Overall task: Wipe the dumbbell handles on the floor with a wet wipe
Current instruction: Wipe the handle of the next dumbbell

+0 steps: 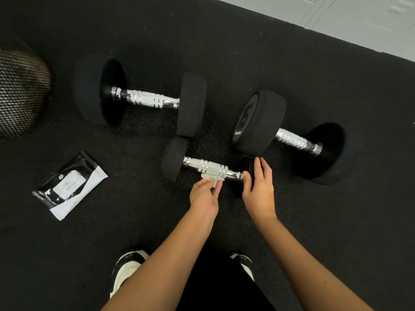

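Note:
Three black dumbbells with chrome handles lie on the black rubber floor. The small dumbbell (202, 166) lies nearest me. My left hand (204, 196) pinches a small folded white wet wipe (213, 178) against the near side of its handle. My right hand (258, 187) rests flat on the small dumbbell's right head, covering most of it. A large dumbbell (143, 98) lies behind on the left. Another large dumbbell (289, 138) lies at the right, touching the small one's right end.
A black and white wet wipe pack (69, 186) lies on the floor at the left. A dark mesh basket (20, 95) stands at the far left edge. White floor tiles (359, 21) begin at the top right. My shoes (128, 269) stand at the bottom.

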The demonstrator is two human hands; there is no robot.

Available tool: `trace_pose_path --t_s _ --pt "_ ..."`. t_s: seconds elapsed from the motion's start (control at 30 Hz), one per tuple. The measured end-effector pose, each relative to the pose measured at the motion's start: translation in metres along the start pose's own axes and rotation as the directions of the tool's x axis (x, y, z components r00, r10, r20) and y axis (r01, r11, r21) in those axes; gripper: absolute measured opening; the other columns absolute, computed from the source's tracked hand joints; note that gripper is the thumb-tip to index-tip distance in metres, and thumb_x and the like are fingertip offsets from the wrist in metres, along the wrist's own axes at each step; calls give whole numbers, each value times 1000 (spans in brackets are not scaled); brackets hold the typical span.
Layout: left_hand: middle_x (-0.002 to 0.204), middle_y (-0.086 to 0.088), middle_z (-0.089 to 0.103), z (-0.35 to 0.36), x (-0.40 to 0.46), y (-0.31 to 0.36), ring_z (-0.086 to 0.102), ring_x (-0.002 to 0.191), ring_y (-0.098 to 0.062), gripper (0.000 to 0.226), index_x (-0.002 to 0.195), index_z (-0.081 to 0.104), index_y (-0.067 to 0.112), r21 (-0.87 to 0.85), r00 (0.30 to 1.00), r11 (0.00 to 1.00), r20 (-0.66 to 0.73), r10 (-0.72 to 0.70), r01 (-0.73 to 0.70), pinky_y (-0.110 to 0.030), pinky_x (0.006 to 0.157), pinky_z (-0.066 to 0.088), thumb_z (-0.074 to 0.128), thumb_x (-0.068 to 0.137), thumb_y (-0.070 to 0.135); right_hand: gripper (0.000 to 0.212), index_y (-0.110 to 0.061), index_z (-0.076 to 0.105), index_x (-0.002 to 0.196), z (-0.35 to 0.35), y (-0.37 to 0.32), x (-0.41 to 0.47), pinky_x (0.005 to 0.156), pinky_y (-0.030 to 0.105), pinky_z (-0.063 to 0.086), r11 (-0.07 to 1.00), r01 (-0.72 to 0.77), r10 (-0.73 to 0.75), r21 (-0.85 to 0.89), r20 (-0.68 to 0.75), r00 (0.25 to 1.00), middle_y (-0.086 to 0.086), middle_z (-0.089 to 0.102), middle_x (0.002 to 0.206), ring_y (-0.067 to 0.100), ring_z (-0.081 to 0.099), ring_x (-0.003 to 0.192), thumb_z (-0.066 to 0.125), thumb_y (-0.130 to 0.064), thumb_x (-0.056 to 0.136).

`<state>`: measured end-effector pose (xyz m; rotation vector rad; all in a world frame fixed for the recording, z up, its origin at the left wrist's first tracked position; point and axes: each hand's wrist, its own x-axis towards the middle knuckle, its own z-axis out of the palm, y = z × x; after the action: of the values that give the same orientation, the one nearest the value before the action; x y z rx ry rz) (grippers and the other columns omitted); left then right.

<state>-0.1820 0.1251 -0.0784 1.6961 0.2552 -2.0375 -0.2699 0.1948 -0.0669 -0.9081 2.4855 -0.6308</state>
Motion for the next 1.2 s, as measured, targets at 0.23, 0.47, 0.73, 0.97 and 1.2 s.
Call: trace_pose_path --t_s 0.23,0.47,0.73,0.97,1.2 --pt "93 -11 59 5 6 -1 57 100 -24 18 88 55 3 30 999 999 -28 32 -31 -32 90 48 49 87 -14 53 -9 27 145 -2 -2 0 109 18 16 1000 -9 8 8 21 1000 7 20 153 18 21 141 45 -23 96" --pt "92 -11 58 9 -1 -6 57 98 -24 26 109 55 -3 47 1000 999 -29 10 -9 -33 93 48 50 87 -14 53 -9 27 145 -2 -1 0 110 19 17 1000 -12 12 7 20 1000 8 20 152 18 22 141 45 -24 96" --pt "112 -17 58 10 -3 -6 58 104 -25 32 117 55 -3 73 999 997 -38 -17 20 -30 88 50 50 87 -13 53 -10 27 145 -2 0 0 109 19 18 1000 -12 12 16 23 1000 7 20 153 18 22 141 44 -24 97" --pt "100 -13 60 0 -20 -2 61 91 -20 24 111 55 0 177 995 984 99 8 -25 -30 79 52 50 89 -8 53 -9 30 144 -9 -5 2 108 18 18 999 -48 46 25 66 997 7 23 152 18 25 140 47 -24 96" --pt "95 -2 64 2 -37 6 59 83 -10 16 92 62 17 408 933 880 345 98 -244 -22 66 43 53 91 5 21 -18 71 100 -57 -35 13 86 23 46 975 -136 112 176 138 984 -6 65 100 5 59 93 58 -31 89"
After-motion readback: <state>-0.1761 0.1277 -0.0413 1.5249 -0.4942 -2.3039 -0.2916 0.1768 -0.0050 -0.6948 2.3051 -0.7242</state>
